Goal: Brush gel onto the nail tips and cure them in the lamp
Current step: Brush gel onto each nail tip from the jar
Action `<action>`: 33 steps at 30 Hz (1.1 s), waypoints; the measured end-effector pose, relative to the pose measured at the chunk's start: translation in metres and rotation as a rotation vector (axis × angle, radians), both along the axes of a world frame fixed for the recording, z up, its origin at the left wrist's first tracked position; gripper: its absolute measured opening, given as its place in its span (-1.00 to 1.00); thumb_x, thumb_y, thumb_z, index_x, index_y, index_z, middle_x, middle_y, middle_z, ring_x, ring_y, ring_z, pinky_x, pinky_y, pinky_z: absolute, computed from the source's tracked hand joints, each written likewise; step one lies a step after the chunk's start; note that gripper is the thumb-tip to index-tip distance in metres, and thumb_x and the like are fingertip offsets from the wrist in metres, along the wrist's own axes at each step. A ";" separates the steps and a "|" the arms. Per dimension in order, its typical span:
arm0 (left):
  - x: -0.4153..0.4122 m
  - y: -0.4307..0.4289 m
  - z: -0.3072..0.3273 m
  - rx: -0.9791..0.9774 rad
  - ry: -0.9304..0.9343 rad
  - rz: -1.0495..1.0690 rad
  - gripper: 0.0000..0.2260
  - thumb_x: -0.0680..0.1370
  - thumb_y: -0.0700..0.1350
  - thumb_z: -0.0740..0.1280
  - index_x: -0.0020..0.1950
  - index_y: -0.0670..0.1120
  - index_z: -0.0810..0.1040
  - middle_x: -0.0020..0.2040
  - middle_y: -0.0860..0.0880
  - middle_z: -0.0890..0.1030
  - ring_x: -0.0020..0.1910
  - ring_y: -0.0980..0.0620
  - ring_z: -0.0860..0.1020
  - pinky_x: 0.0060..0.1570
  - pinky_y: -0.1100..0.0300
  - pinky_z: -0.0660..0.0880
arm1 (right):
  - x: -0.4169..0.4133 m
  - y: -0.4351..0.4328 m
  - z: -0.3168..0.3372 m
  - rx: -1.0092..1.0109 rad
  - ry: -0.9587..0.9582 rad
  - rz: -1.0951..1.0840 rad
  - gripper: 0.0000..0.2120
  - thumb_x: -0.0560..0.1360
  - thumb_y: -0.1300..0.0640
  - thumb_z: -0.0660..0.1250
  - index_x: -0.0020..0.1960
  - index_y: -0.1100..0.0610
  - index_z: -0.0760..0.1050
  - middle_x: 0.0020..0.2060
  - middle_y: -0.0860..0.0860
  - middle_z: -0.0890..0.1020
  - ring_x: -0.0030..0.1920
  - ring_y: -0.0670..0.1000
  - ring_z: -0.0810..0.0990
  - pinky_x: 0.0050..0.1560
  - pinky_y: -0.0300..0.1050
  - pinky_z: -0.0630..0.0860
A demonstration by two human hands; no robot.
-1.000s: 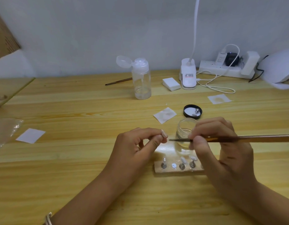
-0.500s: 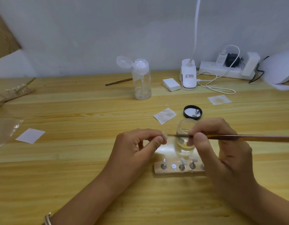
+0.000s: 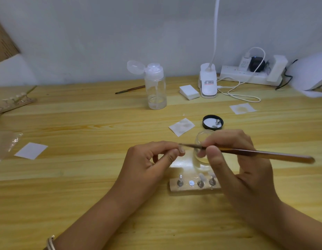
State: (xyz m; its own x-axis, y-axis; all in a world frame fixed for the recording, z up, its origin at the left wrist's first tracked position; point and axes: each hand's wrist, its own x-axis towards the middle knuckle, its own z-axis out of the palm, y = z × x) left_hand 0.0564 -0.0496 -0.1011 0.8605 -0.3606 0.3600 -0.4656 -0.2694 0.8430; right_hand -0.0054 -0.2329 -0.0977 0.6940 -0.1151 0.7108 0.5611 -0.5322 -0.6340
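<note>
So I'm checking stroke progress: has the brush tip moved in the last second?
Yes. Judged against the glass jar, the tip of the brush has slid left, away from the jar, and now reaches the pinched fingertips of the left hand.

brown brush (image 3: pixel 265 154), black lid (image 3: pixel 212 121), white lamp (image 3: pixel 312 74), yellow striped table (image 3: pixel 84 177)

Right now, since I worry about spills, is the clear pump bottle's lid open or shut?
Open: the flip lid of the pump bottle is swung back leftward, baring its white top.
</note>
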 end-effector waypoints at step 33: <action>-0.006 -0.003 0.008 -0.006 0.010 -0.043 -0.86 0.59 -0.23 0.36 -0.03 -0.05 0.70 -0.09 0.22 0.70 -0.05 0.11 0.64 -0.04 0.05 0.50 | 0.000 0.000 -0.001 0.101 -0.034 0.037 -0.88 0.56 0.14 0.23 -0.08 0.12 0.53 -0.19 -0.03 0.60 -0.11 0.12 0.62 -0.05 -0.05 0.48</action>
State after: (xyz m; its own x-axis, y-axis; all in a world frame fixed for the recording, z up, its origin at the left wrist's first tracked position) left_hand 0.0508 -0.0522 -0.0936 0.8479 -0.3951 0.3535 -0.4679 -0.2440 0.8495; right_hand -0.0055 -0.2334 -0.0984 0.6748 -0.1616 0.7201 0.6014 -0.4452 -0.6634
